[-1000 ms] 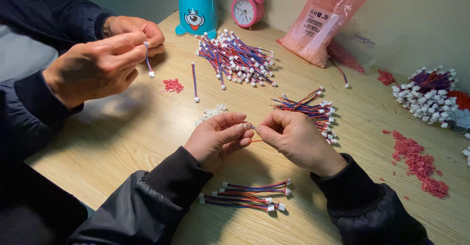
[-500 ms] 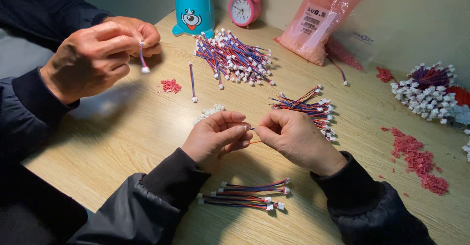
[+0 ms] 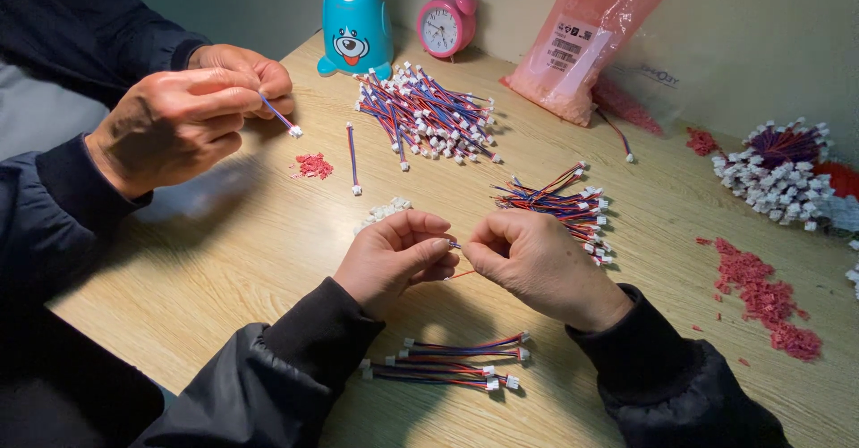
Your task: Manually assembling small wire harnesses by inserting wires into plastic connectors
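A pale wooden table filled the view, pushed up against a plain greenish wall. Front and centre, the left hand and right hand met thumb to thumb, fingers pinched together on a thin wire lead; only a short red strand peeped out below the knuckles, and whether a plug sat between the tips was probably anyone's guess from here. Just below the wrists lay a small finished bundle of red and blue leads with white plugs. Beyond the right hand, close by, sat a looser bundle, and farther back a big heap of leads. White plugs rested just past the left hand. Across the table, a co-worker's hands held a single lead up off the wood, red crumbs beneath. A blue pen holder, a pink alarm clock and a pink bag lined the wall; red scraps littered the right side.
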